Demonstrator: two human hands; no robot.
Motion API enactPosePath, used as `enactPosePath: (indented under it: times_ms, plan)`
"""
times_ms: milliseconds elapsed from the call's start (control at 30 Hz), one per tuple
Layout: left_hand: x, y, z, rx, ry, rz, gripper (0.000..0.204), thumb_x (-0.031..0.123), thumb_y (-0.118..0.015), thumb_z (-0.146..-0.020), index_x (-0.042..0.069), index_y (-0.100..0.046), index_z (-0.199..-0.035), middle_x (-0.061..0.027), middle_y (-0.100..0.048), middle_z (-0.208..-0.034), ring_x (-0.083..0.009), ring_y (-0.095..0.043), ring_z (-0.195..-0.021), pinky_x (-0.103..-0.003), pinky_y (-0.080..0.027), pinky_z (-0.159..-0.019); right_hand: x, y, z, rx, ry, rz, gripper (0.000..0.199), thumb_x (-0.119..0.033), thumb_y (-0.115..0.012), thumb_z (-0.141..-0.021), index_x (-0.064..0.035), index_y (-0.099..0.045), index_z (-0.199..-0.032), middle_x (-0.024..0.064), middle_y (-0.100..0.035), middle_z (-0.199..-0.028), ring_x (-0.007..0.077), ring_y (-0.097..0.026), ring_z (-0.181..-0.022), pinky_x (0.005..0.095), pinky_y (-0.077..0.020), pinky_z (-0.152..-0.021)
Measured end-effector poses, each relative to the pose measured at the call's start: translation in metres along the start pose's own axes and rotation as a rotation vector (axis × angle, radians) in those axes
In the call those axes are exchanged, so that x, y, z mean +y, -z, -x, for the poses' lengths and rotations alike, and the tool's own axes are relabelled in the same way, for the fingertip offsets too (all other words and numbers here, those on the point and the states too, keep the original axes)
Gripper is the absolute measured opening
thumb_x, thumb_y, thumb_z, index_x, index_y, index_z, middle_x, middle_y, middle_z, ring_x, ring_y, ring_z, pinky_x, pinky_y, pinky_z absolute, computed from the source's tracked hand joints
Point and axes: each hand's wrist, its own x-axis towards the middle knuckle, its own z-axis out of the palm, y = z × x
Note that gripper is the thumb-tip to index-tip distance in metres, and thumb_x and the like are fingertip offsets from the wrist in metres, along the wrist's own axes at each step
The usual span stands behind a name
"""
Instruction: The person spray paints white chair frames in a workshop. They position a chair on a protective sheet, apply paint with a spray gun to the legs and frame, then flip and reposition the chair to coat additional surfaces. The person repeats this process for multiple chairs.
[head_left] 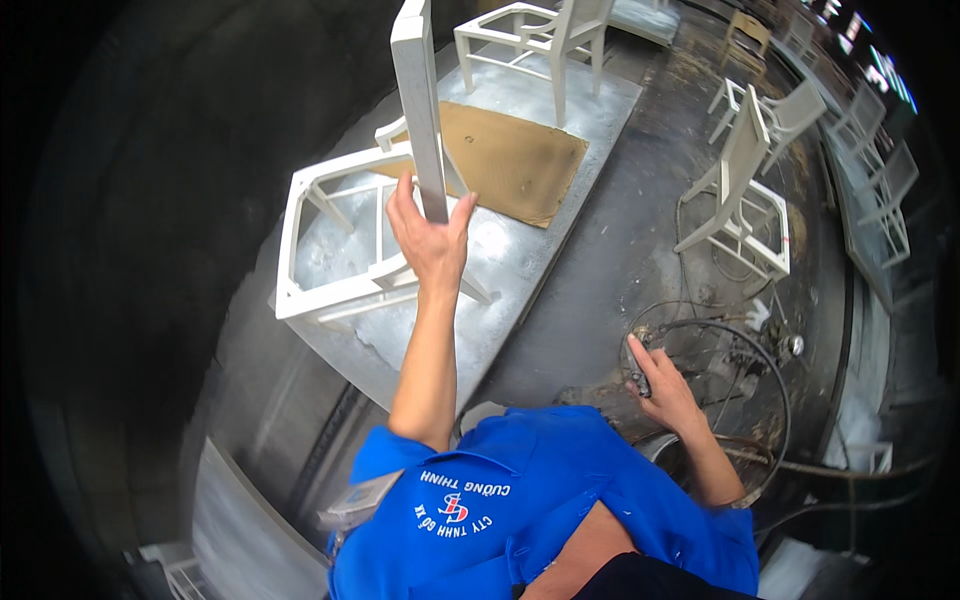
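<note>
My left hand [430, 240] is closed around the edge of the backrest of a white chair [286, 245], with the thumb on one side and the fingers on the other. The chair has an open seat frame without a seat panel, and it stands tilted to my view on a low, pale, paint-dusted platform [590, 150]. Out to the right, my right hand [668, 392] grips a spray gun [639, 375], its index finger stretched along the top. The palm hides much of the gun. A black hose [785, 400] loops beside that hand.
A brown cardboard sheet [520, 165] lies on the platform beyond the chair, with another white chair [560, 70] at the far end. More white chairs [735, 190] stand on the floor at right. Hoses and metal fittings [740, 350] clutter the floor near my right hand.
</note>
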Motion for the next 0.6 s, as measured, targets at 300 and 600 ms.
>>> enactPosePath:
  times_ms: [300, 600]
  plan:
    - [-0.006, -0.01, -0.007, 0.028, 0.106, -0.064, 0.054, 0.002, -0.078, -0.081, 0.005, -0.057, -0.13, -0.0162, -0.062, -0.107, -0.0356, -0.065, -0.098, -0.047, -0.052, -0.084, 0.068, 0.031, -0.086, -0.599, -0.029, 0.338, 0.096, -0.038, -0.083, -0.084, -0.0123, -0.032, -0.161, 0.0249, -0.064, -0.12, 0.0453, -0.064, -0.114, 0.0483, -0.0536, -0.096]
    - [-0.022, 0.08, 0.016, -0.21, 0.197, -0.034, 0.031, -0.001, -0.082, -0.084, -0.003, -0.067, -0.112, -0.012, -0.073, -0.106, -0.0186, -0.07, -0.096, -0.033, -0.056, -0.087, 0.105, -0.003, -0.294, -0.467, -0.032, -0.543, 0.085, -0.043, -0.083, -0.087, -0.0098, -0.045, -0.156, 0.0196, -0.066, -0.13, 0.0303, -0.067, -0.114, 0.0412, -0.0586, -0.086]
